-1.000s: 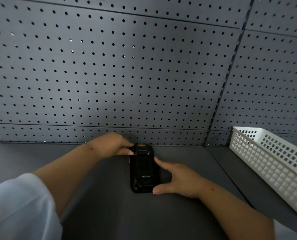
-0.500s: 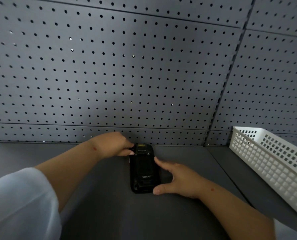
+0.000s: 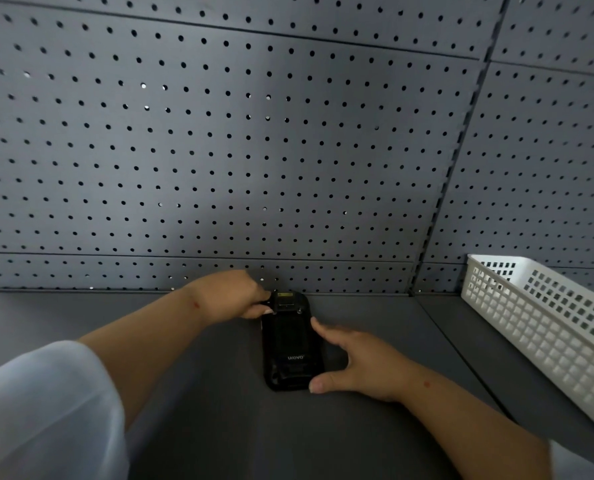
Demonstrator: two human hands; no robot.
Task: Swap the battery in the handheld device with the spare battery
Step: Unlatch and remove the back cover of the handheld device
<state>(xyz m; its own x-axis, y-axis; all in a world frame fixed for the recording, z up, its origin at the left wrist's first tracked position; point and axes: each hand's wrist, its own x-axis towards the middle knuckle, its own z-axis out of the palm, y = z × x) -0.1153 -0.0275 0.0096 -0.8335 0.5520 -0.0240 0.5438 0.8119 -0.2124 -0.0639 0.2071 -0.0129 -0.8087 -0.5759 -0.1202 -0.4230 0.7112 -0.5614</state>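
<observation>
A black handheld device (image 3: 290, 344) lies back side up on the dark grey shelf (image 3: 219, 427), its far end near the pegboard wall. White "urovo" lettering shows on its back and a yellow label sits at its far end. My left hand (image 3: 231, 296) pinches the device's far left corner with the fingertips. My right hand (image 3: 361, 363) brackets its right side, with the index finger on the right edge and the thumb at the near right corner. No spare battery is visible.
A white perforated plastic basket (image 3: 545, 327) stands at the right on the shelf; its contents are hidden. A grey pegboard wall (image 3: 254, 150) rises right behind the device. A seam in the shelf runs diagonally between the device and the basket.
</observation>
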